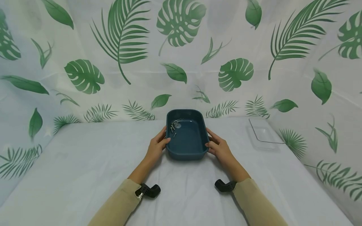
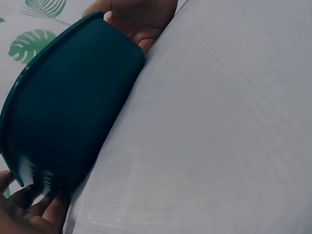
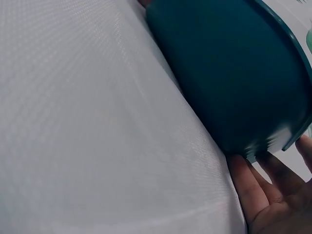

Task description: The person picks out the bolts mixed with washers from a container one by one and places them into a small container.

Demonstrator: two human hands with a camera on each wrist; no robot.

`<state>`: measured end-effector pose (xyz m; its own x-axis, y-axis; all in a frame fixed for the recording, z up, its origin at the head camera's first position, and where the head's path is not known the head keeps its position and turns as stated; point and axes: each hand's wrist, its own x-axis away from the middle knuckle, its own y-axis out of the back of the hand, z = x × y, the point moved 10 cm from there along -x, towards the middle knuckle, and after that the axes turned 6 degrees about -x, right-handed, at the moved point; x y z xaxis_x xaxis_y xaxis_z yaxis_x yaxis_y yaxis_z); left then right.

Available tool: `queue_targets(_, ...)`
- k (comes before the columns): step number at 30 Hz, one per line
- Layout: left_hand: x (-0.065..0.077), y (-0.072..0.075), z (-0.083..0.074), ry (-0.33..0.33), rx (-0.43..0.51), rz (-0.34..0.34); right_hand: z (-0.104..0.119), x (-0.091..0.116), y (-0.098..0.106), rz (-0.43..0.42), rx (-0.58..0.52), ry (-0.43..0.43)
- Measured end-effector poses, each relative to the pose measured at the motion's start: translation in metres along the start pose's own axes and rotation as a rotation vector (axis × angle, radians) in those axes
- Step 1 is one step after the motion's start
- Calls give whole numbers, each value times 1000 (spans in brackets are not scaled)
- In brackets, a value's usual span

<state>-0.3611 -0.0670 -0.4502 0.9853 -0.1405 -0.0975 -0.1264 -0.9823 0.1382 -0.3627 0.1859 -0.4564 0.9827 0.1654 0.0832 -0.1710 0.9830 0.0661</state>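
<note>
I see the left hand (image 1: 157,143) and right hand (image 1: 220,148) gripping opposite sides of the tub (image 1: 188,156), presumably to balance the small metal pieces (image 1: 177,125) inside.

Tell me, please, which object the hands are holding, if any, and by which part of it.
The dark teal rectangular tub, held by its two opposite long sides: the left hand on one, the right hand on the other.
</note>
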Motion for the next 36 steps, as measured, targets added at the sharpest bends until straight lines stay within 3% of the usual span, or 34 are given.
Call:
queue_targets(12,3,-5,-2,-27,-24,46,3,2,2,41,2,-32)
queue_targets(19,4,-2,-1,-31,-25,40,17,5,0,123,111,-86)
queue_targets(28,2,-5,2,-30,-19,44,65,-3,17,52,58,-40)
queue_targets(32,1,-3,2,-46,-32,49,86,-6,8,93,94,-38)
queue_targets(36,2,-2,1,-62,-59,56,95,-12,-10,164,98,-92)
